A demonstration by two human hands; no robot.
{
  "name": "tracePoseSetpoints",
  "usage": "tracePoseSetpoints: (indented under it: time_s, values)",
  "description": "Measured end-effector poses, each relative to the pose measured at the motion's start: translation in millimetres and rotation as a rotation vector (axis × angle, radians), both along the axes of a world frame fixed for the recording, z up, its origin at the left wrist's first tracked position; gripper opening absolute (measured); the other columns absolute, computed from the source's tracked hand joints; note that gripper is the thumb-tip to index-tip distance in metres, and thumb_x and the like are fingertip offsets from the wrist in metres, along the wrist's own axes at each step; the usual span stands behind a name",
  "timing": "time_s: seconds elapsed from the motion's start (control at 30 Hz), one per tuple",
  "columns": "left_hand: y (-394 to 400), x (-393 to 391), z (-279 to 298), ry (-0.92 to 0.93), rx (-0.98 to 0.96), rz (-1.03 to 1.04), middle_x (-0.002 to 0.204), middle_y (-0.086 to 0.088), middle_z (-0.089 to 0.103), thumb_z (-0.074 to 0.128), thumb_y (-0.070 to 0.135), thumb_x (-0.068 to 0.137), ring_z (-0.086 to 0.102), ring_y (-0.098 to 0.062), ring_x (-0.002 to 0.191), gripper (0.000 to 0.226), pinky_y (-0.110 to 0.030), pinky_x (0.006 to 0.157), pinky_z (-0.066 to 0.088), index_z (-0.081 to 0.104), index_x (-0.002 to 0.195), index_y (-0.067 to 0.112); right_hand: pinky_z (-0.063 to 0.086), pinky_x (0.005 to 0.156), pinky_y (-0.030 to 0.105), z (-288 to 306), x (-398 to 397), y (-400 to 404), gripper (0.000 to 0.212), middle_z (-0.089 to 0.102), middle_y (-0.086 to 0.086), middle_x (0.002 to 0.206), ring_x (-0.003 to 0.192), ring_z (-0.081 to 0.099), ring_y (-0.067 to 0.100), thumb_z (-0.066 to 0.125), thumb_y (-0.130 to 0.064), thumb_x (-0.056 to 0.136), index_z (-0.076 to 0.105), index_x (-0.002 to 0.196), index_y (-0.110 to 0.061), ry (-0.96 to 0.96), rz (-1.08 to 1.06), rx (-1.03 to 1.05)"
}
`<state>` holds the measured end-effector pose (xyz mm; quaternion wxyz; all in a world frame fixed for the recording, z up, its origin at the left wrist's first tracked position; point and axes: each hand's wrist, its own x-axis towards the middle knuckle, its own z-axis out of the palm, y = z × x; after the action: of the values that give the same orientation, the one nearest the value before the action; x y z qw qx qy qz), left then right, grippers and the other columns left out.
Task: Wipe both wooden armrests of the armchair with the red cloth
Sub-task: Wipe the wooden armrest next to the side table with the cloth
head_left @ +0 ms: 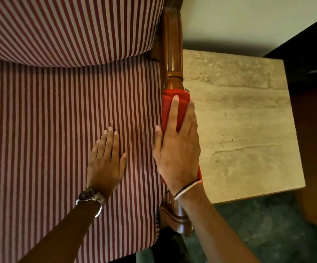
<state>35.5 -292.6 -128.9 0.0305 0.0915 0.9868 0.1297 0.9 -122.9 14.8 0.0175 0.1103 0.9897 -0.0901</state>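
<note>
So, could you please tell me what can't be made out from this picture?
- Other armrest: outside the head view, past the left edge.
- Armrest under the red cloth: covered by cloth and right hand.
- Dark furniture at right: cut off, too shadowed.

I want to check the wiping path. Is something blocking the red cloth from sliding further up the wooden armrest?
Nothing visible does. The red cloth under the right hand lies on the brown wooden armrest, whose surface ahead is bare.

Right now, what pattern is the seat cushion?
Narrow red and white stripes on the seat cushion, clearest in the head view.
</note>
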Motion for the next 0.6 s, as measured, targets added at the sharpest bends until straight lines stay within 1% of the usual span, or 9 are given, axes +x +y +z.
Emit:
tracePoseSetpoints:
  time_s: [0.07,0.13,0.2,0.27,0.33,0.4,0.43,0.53,0.6]
  values:
    - [1.0,4.8,0.5,-0.027,0.017,-0.008,0.163,-0.023,0.022,0.031,0.039,0.102,0.02,-0.033,0.153,0.065,-0.05,0.124,0.022,0.026,0.154,0.0,0.035,0.119,0.048,-0.3,0.3,4.1,0.071,0.004,0.017,0.168,0.153,0.02,0.032,0.028,-0.054,0.103,0.003,0.161,-0.022,-0.007,0.042,-0.071]
    - [6.8,4.5,7.1,-0.055,0.05,0.002,0.161,-0.023,0.028,0.034,0.039,0.101,0.026,-0.034,0.151,0.063,-0.051,0.122,0.027,0.032,0.151,0.0,0.037,0.117,0.045,5.7,4.1,14.4,0.067,0.013,0.006,0.168,0.151,0.026,0.023,0.03,-0.056,0.102,0.008,0.16,-0.029,0.046,-0.008,-0.383]
    - [19.0,-5.5,24.7,-0.091,0.155,0.077,0.153,-0.023,0.043,0.036,0.038,0.102,0.041,-0.034,0.143,0.057,-0.052,0.116,0.037,0.044,0.144,0.002,0.039,0.111,0.035,11.9,-2.0,31.8,0.061,0.028,-0.009,0.159,0.142,0.036,0.012,0.034,-0.051,0.104,0.015,0.158,-0.031,0.108,-0.255,-0.744]
    - [32.5,-12.2,47.1,-0.12,0.396,0.221,0.126,-0.015,0.062,0.034,0.039,0.103,0.06,-0.025,0.114,0.047,-0.047,0.094,0.053,0.057,0.127,0.007,0.042,0.107,0.037,12.9,-22.5,47.6,0.06,0.041,-0.008,0.15,0.134,0.046,0.013,0.037,-0.051,0.103,0.024,0.156,-0.027,0.015,-0.574,-1.003]
    - [49.9,-13.2,82.6,-0.231,0.769,0.365,0.092,-0.009,0.063,0.031,0.044,0.102,0.059,-0.018,0.079,0.044,-0.041,0.068,0.053,0.062,0.109,0.013,0.052,0.102,0.045,8.5,-41.6,57.6,0.058,0.059,0.006,0.139,0.121,0.061,0.024,0.052,-0.048,0.1,0.041,0.148,-0.017,-0.119,-0.796,-1.23]
    - [75.8,-7.8,120.8,-0.375,1.038,0.413,0.077,-0.008,0.061,0.034,0.047,0.101,0.058,-0.018,0.066,0.043,-0.036,0.058,0.052,0.063,0.097,0.015,0.059,0.089,0.041,8.3,-46.0,62.8,0.048,0.071,0.013,0.121,0.102,0.071,0.025,0.067,-0.034,0.094,0.057,0.134,-0.008,-0.144,-0.846,-1.314]
    - [87.3,-6.5,136.6,-0.415,1.099,0.403,0.074,-0.003,0.06,0.037,0.047,0.102,0.057,-0.012,0.062,0.041,-0.028,0.054,0.05,0.063,0.094,0.016,0.061,0.087,0.041,8.1,-44.4,66.2,0.044,0.074,0.015,0.114,0.097,0.073,0.027,0.071,-0.028,0.091,0.062,0.128,-0.005,-0.116,-0.845,-1.323]
    - [108.6,-6.6,156.2,-0.499,1.123,0.424,0.082,0.01,0.064,0.049,0.041,0.099,0.064,-0.001,0.068,0.025,-0.015,0.055,0.05,0.061,0.105,0.02,0.062,0.086,0.042,22.0,-37.0,73.8,0.038,0.076,0.015,0.103,0.089,0.076,0.023,0.076,-0.014,0.086,0.067,0.121,-0.002,-0.005,-0.821,-1.34]
    - [108.1,-3.4,156.4,-0.485,1.112,0.45,0.091,0.008,0.068,0.056,0.035,0.098,0.067,0.001,0.078,0.02,-0.016,0.063,0.056,0.059,0.111,0.02,0.063,0.084,0.04,34.0,-33.6,74.6,0.035,0.076,0.011,0.103,0.083,0.075,0.018,0.075,-0.01,0.086,0.068,0.12,-0.002,0.026,-0.787,-1.344]
